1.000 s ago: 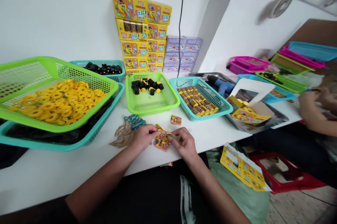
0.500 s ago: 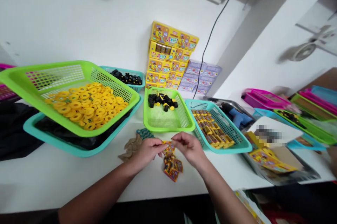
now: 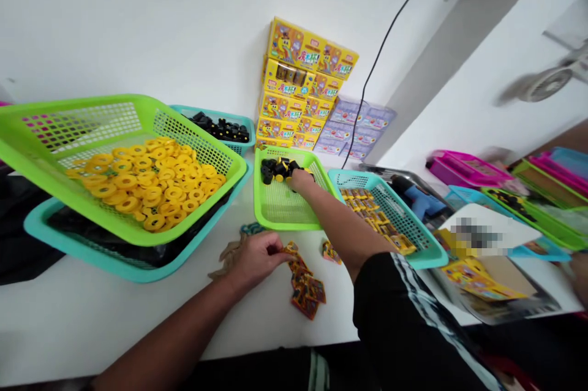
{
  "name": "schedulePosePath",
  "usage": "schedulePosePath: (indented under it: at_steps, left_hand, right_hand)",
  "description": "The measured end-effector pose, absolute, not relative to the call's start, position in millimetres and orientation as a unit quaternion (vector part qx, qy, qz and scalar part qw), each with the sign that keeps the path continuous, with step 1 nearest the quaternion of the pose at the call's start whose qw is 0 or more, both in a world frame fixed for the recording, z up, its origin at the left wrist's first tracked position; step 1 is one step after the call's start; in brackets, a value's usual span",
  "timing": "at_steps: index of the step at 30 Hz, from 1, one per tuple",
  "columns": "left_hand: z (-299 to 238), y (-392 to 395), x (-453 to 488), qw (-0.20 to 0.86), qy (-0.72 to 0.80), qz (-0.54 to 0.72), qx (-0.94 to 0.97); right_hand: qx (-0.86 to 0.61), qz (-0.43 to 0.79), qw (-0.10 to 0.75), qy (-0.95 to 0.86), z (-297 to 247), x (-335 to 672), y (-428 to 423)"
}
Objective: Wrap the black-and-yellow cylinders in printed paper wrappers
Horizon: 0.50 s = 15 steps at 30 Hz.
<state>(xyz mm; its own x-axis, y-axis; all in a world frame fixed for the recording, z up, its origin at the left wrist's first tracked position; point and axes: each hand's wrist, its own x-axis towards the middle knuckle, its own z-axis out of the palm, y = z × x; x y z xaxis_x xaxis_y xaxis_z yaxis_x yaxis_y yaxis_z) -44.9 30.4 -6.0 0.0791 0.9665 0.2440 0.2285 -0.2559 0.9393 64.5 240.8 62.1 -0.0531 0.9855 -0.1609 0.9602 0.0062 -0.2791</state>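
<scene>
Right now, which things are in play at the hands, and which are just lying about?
In play: right hand, green basket, black-and-yellow parts, left hand, printed yellow packets.
Lying about: stacked yellow boxes, purple boxes, blue tool, fan.

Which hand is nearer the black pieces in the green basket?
Right. The right hand is in the basket, at the black pieces; the left hand is outside it, near the packets.

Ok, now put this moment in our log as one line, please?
right hand: in green plastic basket, on black-and-yellow parts | left hand: beside printed packets
</scene>
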Motion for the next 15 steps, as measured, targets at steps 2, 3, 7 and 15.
schedulePosePath:
  at_steps: [2, 3, 7, 15]
  left_hand:
    - [-7, 29, -44, 0.372, 0.466, 0.481, 0.643]
    - [-8, 29, -43, 0.367, 0.461, 0.481, 0.649]
    - [-5, 24, -42, 0.355, 0.452, 0.477, 0.665]
    - [4, 13, -38, 0.406, 0.416, 0.479, 0.658]
  right_hand:
    - [-0.686, 0.176, 0.048, -0.704, 63, 71, 238]
    - [-0.684, 0.185, 0.054, -0.704, 65, 76, 235]
    - [-0.656, 0.232, 0.106, -0.710, 85, 106, 204]
    - [-0.410, 0.527, 0.377, -0.642, 81, 150, 47]
